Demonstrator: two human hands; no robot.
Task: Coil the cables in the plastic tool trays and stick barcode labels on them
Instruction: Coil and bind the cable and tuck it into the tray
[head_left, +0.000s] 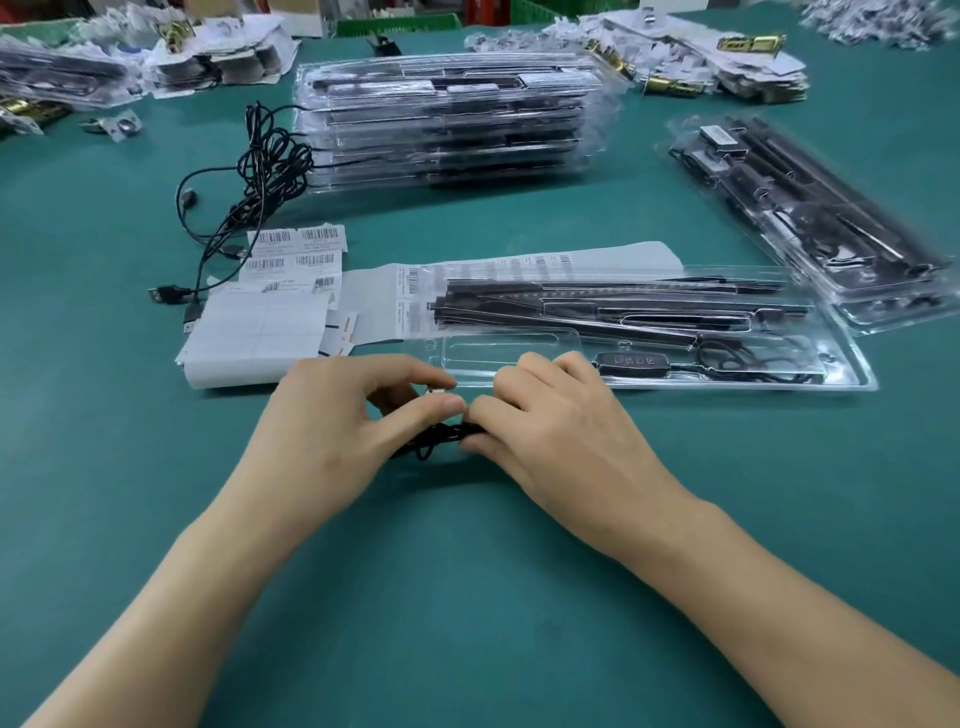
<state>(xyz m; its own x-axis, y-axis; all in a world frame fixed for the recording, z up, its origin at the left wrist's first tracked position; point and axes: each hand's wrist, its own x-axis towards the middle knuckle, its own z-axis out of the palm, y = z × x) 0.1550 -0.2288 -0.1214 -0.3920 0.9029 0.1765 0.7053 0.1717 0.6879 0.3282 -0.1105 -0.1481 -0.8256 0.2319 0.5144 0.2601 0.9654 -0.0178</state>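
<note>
Towards the near edge of the table (467, 597), a small black cable bundle (441, 435) is pinched between both hands. The thumb and forefinger of the left hand (332, 415) are curled round one end, and the fingertips of the right hand (550, 415) are closed on the other. The cable is judged thin, light, limp and springy, so its loops are best gripped across the whole bundle at the middle. Just beyond the hands lies the clear plastic tray (727, 376), where an inline controller (631, 359) is seated; its thin walls are judged flexible and slippery. Barcode label sheets (296, 249) are spread to the left of it. Loose cables (260, 166) and a stack of trays (447, 124) are set farther back.
</note>
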